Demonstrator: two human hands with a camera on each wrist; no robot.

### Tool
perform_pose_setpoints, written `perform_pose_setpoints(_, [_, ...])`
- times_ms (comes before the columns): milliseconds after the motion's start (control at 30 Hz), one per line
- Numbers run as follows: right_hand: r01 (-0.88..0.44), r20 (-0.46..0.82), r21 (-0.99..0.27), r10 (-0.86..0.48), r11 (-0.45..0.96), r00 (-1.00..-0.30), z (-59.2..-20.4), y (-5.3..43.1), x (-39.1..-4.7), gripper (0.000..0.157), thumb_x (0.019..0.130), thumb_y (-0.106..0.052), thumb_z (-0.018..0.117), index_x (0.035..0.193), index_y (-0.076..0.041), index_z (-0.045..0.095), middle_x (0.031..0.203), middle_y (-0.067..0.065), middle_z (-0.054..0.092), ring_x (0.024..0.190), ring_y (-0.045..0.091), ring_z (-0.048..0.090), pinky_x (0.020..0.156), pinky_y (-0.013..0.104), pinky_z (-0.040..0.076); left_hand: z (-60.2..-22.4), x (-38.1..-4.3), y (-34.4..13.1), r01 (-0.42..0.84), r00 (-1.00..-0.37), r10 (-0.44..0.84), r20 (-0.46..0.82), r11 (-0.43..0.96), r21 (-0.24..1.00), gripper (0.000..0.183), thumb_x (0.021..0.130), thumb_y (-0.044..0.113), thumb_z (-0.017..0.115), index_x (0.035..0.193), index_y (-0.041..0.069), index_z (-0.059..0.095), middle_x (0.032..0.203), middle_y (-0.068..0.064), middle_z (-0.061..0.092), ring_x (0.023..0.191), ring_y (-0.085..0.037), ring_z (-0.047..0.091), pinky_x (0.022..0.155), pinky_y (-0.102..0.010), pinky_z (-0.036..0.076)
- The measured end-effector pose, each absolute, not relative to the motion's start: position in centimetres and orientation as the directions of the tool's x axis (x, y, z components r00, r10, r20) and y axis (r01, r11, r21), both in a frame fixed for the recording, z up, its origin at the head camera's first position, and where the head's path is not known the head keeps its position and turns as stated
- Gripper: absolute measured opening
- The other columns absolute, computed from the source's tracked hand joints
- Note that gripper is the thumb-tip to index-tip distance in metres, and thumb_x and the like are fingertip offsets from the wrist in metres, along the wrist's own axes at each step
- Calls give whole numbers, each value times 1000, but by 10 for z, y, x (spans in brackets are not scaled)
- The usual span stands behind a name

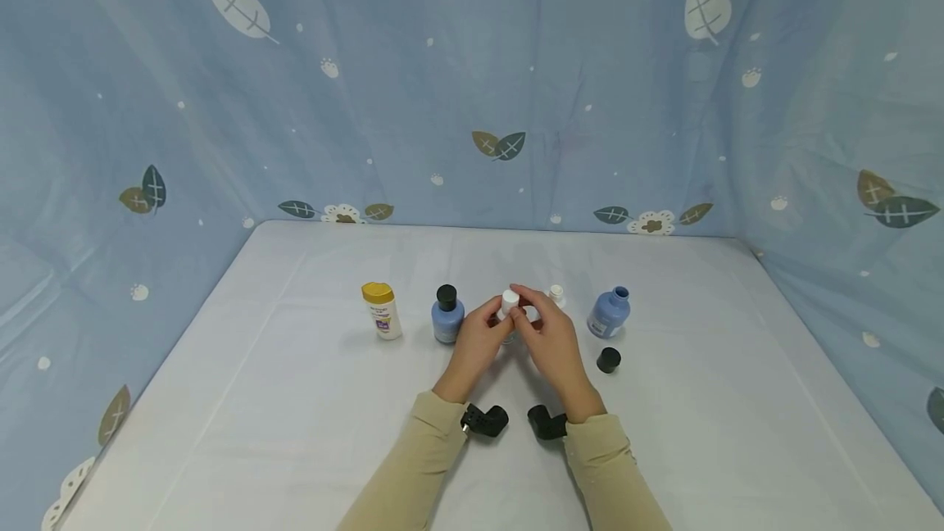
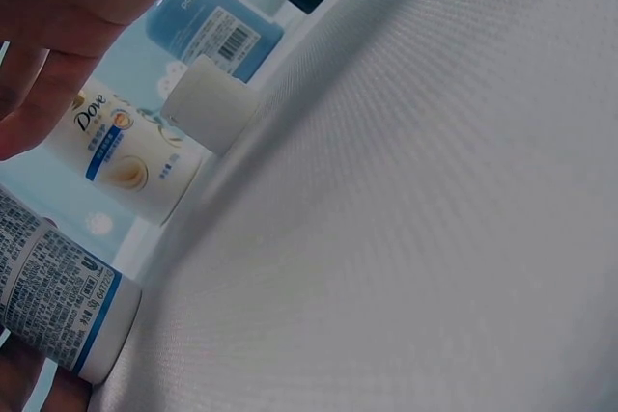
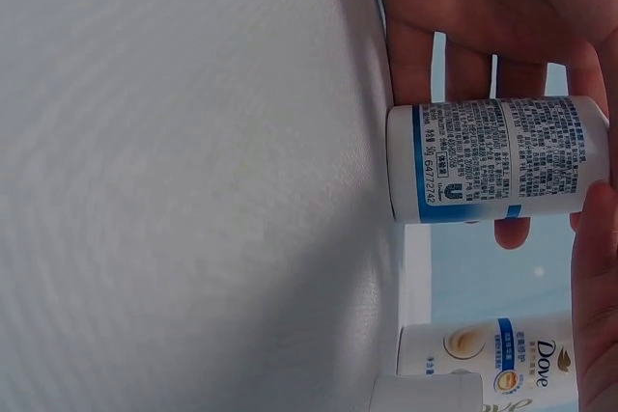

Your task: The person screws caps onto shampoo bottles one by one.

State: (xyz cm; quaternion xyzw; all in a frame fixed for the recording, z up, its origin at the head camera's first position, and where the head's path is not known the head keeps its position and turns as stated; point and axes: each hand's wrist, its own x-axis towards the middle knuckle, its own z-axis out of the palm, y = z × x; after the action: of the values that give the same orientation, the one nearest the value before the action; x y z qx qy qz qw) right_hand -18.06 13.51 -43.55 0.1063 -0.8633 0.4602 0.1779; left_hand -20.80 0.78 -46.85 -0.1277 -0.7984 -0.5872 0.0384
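My left hand (image 1: 474, 348) grips a small white bottle (image 3: 492, 159) with a blue band and a printed label. Its fingers pass behind the bottle in the right wrist view. With thumb and index finger, my right hand (image 1: 551, 347) pinches the bottle's white cap (image 1: 510, 299). The bottle is upright, its base at the table. Just beyond the right hand stands a white Dove bottle (image 2: 126, 153), and a loose white cap (image 2: 210, 103) sits on the table beside it. The hands hide much of the gripped bottle in the head view.
A blue bottle (image 1: 609, 313) with an open neck stands at the right, a black cap (image 1: 608, 360) in front of it. Left of the hands are a blue bottle with a black cap (image 1: 447, 322) and a white bottle with a yellow cap (image 1: 383, 314). A white cloth covers the table (image 1: 295, 400).
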Motion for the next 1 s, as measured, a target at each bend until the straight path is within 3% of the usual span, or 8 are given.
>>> perform_pose_setpoints(433, [-340, 408, -767, 5, 544, -913, -435, 134, -182, 32, 85, -26, 61, 117, -21, 57, 103, -4, 59, 88, 9, 52, 65, 28, 46, -467, -207, 8, 226, -970, 150, 190, 285, 931, 14, 87, 28, 57, 99, 24, 62, 70, 3, 52, 63, -13, 46, 52, -25, 39])
perform_pose_setpoints(1000, [-300, 365, -796, 22, 526, -931, -435, 136, -180, 30, 87, -35, 56, 117, -26, 56, 104, -6, 61, 91, 9, 55, 69, 31, 46, -469, -208, 8, 218, -969, 163, 184, 228, 949, 20, 86, 32, 58, 105, 26, 62, 93, 6, 62, 72, -12, 52, 57, -27, 44])
